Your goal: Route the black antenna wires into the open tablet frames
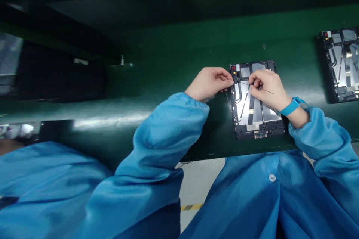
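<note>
An opened tablet-like device (pixel 254 106), with a black frame and silver inner plates, lies on the green table below my hands. At its upper left edge, my left hand (pixel 213 82) is closed in a pinch on a thin black wire (pixel 227 99), part of which hangs below the fingers. My right hand (pixel 267 87) pinches the wire over the device's upper middle. A loose dark end (pixel 267 91) sticks out to the right across that hand. The fingers cover part of the wire and the plate beneath.
A second opened device (pixel 343 65) lies at the far right of the green table (pixel 179 52). On the left are a dark panel (pixel 58 71) and another person's blue sleeve (pixel 42 179). The table's front edge runs just below my device.
</note>
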`<state>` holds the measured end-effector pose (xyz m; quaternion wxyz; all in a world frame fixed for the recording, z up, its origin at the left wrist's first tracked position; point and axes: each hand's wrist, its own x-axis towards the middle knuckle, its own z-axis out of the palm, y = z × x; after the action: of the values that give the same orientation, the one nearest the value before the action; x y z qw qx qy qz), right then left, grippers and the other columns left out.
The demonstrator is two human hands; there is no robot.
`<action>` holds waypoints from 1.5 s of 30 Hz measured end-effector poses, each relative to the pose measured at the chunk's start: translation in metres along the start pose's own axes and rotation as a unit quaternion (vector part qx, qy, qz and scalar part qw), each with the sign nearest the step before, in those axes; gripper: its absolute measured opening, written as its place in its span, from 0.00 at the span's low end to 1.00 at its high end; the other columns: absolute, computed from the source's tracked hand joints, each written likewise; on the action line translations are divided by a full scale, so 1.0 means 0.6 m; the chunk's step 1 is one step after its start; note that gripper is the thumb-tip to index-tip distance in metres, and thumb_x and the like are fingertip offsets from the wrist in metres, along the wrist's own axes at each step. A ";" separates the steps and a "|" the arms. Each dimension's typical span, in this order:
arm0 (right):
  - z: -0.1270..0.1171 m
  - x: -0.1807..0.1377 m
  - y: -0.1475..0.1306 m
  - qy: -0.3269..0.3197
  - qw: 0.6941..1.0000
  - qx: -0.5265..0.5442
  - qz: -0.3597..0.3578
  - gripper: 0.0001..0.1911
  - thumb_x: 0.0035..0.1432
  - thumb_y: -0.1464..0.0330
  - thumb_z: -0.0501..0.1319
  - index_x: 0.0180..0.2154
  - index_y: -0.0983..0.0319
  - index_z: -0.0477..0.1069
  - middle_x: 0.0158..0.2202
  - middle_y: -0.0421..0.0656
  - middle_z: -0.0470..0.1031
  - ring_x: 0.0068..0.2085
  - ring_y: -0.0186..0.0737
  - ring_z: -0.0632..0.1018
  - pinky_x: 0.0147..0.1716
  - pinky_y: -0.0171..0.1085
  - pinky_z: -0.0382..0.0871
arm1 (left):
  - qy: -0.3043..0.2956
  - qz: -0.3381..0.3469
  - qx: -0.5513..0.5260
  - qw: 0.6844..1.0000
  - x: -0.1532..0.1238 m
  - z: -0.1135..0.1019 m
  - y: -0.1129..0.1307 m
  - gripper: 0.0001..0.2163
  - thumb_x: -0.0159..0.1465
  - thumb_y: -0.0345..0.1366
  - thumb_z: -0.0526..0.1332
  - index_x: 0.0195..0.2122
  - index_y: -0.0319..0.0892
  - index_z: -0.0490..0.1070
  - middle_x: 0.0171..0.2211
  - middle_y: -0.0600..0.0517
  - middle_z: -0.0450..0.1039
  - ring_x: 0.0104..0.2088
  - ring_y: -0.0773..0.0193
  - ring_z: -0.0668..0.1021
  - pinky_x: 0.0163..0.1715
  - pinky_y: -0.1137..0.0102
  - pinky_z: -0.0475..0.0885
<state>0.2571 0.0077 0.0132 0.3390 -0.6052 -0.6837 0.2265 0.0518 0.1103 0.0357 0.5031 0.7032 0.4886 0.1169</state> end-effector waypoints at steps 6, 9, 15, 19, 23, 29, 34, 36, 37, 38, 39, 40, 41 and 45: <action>-0.002 0.002 0.003 -0.015 1.000 -0.005 0.005 0.12 0.52 0.78 0.60 0.37 0.59 0.75 0.28 0.37 0.75 0.36 0.42 0.73 0.42 0.41 0.62 | -0.055 0.121 0.339 0.931 0.030 -0.030 0.048 0.05 0.62 0.36 0.67 0.32 0.43 0.83 0.30 0.52 0.81 0.36 0.59 0.80 0.48 0.65 0.72; 0.000 0.004 0.005 -0.015 1.000 -0.008 0.002 0.11 0.52 0.78 0.60 0.36 0.59 0.75 0.27 0.37 0.74 0.35 0.41 0.73 0.42 0.41 0.62 | -0.095 0.136 0.392 0.905 0.045 -0.025 0.067 0.06 0.62 0.33 0.66 0.29 0.43 0.81 0.29 0.51 0.79 0.35 0.58 0.80 0.48 0.65 0.71; -0.013 0.001 0.008 0.007 1.000 -0.001 -0.015 0.10 0.53 0.76 0.61 0.36 0.57 0.74 0.28 0.37 0.77 0.35 0.42 0.76 0.43 0.42 0.65 | -0.093 0.130 0.383 0.910 0.063 -0.012 0.081 0.09 0.56 0.26 0.69 0.20 0.43 0.75 0.21 0.51 0.68 0.36 0.52 0.80 0.49 0.63 0.71; -0.043 0.002 0.022 0.077 0.996 0.032 0.026 0.08 0.54 0.74 0.62 0.36 0.57 0.74 0.29 0.37 0.79 0.35 0.41 0.77 0.43 0.42 0.69 | -0.055 0.143 0.411 0.899 0.041 -0.002 0.080 0.07 0.58 0.27 0.66 0.24 0.43 0.75 0.23 0.50 0.71 0.35 0.52 0.80 0.46 0.62 0.73; -0.056 0.019 0.040 0.096 0.994 -0.013 0.048 0.09 0.53 0.75 0.61 0.36 0.57 0.73 0.28 0.37 0.79 0.35 0.43 0.77 0.42 0.42 0.68 | 0.004 0.117 0.407 0.906 -0.010 0.042 0.088 0.05 0.63 0.32 0.63 0.37 0.40 0.79 0.34 0.43 0.80 0.39 0.48 0.83 0.44 0.60 0.77; -0.060 0.028 0.042 0.025 0.987 -0.155 -0.023 0.14 0.52 0.79 0.60 0.38 0.58 0.75 0.29 0.41 0.79 0.40 0.49 0.76 0.43 0.44 0.62 | 0.002 0.041 0.438 0.898 -0.054 0.115 0.116 0.17 0.68 0.31 0.57 0.55 0.28 0.73 0.51 0.29 0.79 0.50 0.40 0.84 0.46 0.57 0.79; -0.073 -0.003 0.045 0.015 0.999 -0.051 -0.010 0.10 0.51 0.77 0.63 0.36 0.57 0.75 0.29 0.38 0.79 0.37 0.44 0.78 0.42 0.42 0.66 | 0.022 0.045 0.391 0.919 -0.047 0.123 0.104 0.14 0.64 0.25 0.57 0.49 0.33 0.75 0.47 0.33 0.80 0.48 0.43 0.84 0.45 0.58 0.78; -0.072 -0.013 0.056 0.048 0.997 0.039 0.036 0.07 0.51 0.73 0.65 0.35 0.58 0.74 0.29 0.37 0.79 0.34 0.41 0.78 0.40 0.40 0.69 | 0.031 0.058 0.353 0.933 -0.046 0.119 0.090 0.09 0.62 0.25 0.58 0.41 0.39 0.75 0.41 0.39 0.80 0.43 0.47 0.83 0.42 0.60 0.77; -0.071 -0.016 0.062 0.070 0.992 0.082 0.066 0.06 0.51 0.72 0.66 0.34 0.58 0.74 0.28 0.37 0.79 0.33 0.40 0.78 0.38 0.40 0.70 | 0.037 0.062 0.333 0.940 -0.046 0.116 0.084 0.07 0.61 0.25 0.59 0.38 0.41 0.74 0.38 0.42 0.79 0.41 0.48 0.83 0.42 0.60 0.77; -0.069 -0.018 0.069 0.091 0.984 0.122 0.094 0.05 0.51 0.70 0.66 0.33 0.58 0.74 0.27 0.37 0.78 0.32 0.39 0.78 0.37 0.39 0.70 | 0.046 0.067 0.315 0.946 -0.045 0.113 0.079 0.07 0.61 0.26 0.59 0.37 0.42 0.73 0.37 0.43 0.78 0.40 0.50 0.81 0.42 0.60 0.76; -0.067 -0.019 0.076 0.108 0.975 0.154 0.117 0.05 0.51 0.69 0.67 0.33 0.58 0.73 0.27 0.37 0.77 0.31 0.38 0.78 0.36 0.39 0.71 | 0.062 0.077 0.299 0.949 -0.043 0.111 0.076 0.06 0.61 0.26 0.59 0.37 0.43 0.73 0.37 0.44 0.77 0.40 0.50 0.81 0.43 0.59 0.76; -0.065 -0.019 0.082 0.119 0.968 0.178 0.134 0.06 0.50 0.68 0.67 0.32 0.58 0.73 0.26 0.36 0.77 0.30 0.37 0.78 0.35 0.39 0.72 | 0.083 0.092 0.287 0.950 -0.040 0.109 0.074 0.07 0.61 0.27 0.59 0.38 0.43 0.73 0.38 0.44 0.77 0.41 0.51 0.80 0.45 0.59 0.76; -0.064 -0.018 0.087 0.125 0.963 0.193 0.143 0.06 0.50 0.67 0.67 0.32 0.58 0.72 0.26 0.36 0.77 0.30 0.37 0.78 0.35 0.39 0.73 | 0.103 0.114 0.278 0.948 -0.035 0.108 0.074 0.08 0.61 0.28 0.59 0.40 0.42 0.73 0.41 0.44 0.78 0.44 0.50 0.79 0.48 0.58 0.75; -0.064 -0.016 0.092 0.133 0.958 0.206 0.151 0.07 0.48 0.68 0.67 0.31 0.58 0.71 0.26 0.36 0.77 0.30 0.36 0.79 0.35 0.38 0.75 | 0.078 0.202 0.257 0.942 0.002 0.108 0.083 0.08 0.64 0.33 0.61 0.43 0.42 0.78 0.45 0.44 0.79 0.48 0.50 0.77 0.55 0.55 0.72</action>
<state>0.3230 0.0036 -0.0029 0.5059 -0.6434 -0.4714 0.3284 0.1233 0.0717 0.0462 0.2314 0.8812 0.3876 0.1408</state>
